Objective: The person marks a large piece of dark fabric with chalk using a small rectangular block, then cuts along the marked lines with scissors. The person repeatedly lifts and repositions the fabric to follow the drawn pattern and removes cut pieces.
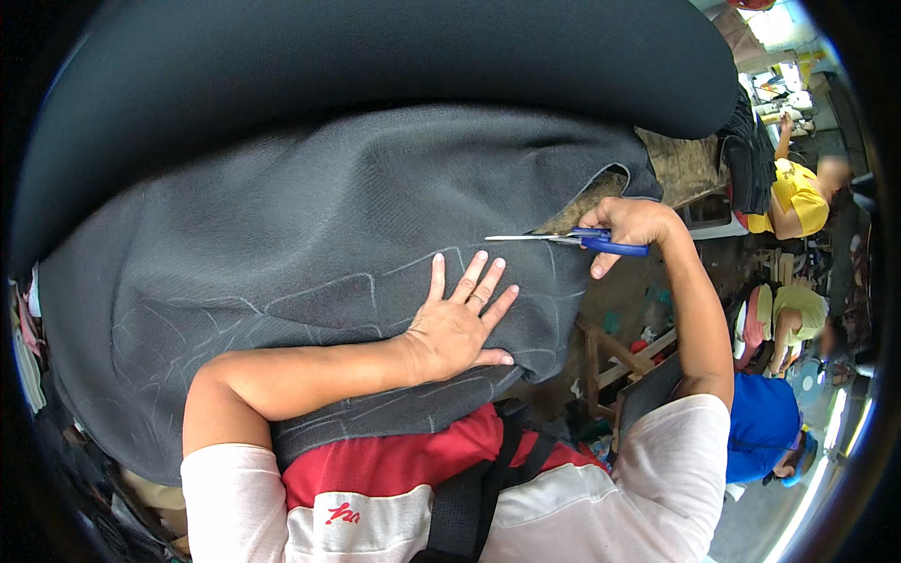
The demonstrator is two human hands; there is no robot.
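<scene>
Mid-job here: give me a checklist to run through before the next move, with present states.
1. Scissors in the right hand: ok, held by the blue handles.
2. Left hand on the fabric: ok, laid flat, fingers spread.
3. Fingertips well clear of the blade tip: not ok, apart but close.
4. Fabric smooth: not ok, waves and a curled edge show.
5. Chalk lines visible: ok.
6. Lower blade under the fabric: cannot tell.
</scene>
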